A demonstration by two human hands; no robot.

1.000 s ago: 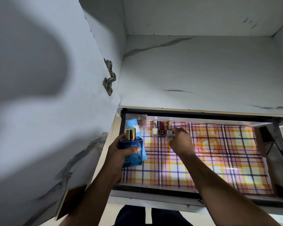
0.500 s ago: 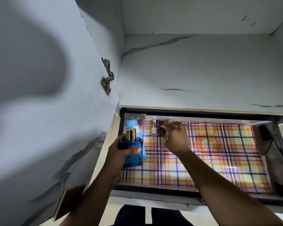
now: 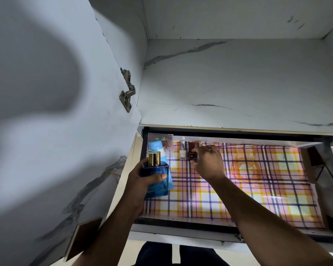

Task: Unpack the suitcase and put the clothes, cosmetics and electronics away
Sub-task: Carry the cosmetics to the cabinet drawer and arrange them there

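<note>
My left hand [image 3: 142,181] grips a blue perfume bottle [image 3: 156,176] with a gold cap over the left end of an open drawer [image 3: 181,225]. Behind it a light blue tube [image 3: 158,148] lies in the drawer's back left corner. My right hand [image 3: 208,164] reaches to the drawer's back edge and pinches a dark red nail polish bottle [image 3: 192,155]. A white nail polish bottle [image 3: 183,151] stands just left of it. Another small bottle behind my fingers is mostly hidden.
The drawer is lined with a plaid sheet [image 3: 258,189] in pink, yellow and purple. A marble-patterned shelf [image 3: 238,89] lies above the drawer. The open cabinet door [image 3: 46,131] with a metal hinge [image 3: 127,91] stands at the left.
My right hand has slid left along the drawer's back edge, from a small bottle at the right of the row to the dark red one. My left hand keeps holding the perfume.
</note>
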